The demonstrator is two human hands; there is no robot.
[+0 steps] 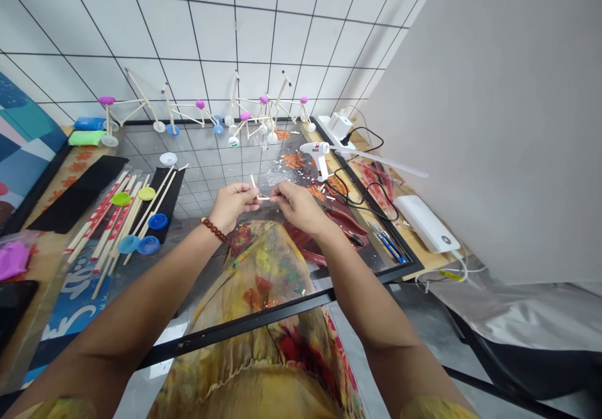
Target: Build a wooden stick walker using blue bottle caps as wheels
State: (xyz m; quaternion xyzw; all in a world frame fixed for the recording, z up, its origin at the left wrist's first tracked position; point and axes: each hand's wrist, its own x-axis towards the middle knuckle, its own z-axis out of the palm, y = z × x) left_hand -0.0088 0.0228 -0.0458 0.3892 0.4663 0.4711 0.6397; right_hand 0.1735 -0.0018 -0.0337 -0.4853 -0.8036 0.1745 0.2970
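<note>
Just one head cam here, looking forward and down over the glass tabletop [207,155]. It sits pretty close, facing the far tiled wall [235,24].

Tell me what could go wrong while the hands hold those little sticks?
The thin sticks, pinched between left hand and right hand, might snap or slip apart. The glue gun seems plugged in close by; a reaching hand could touch its nozzle. Its black cord loops nearby and might snag.

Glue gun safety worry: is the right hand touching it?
Apart. Head view shows a gap between the glue gun and the right hand, which pinches a small stick.
</note>
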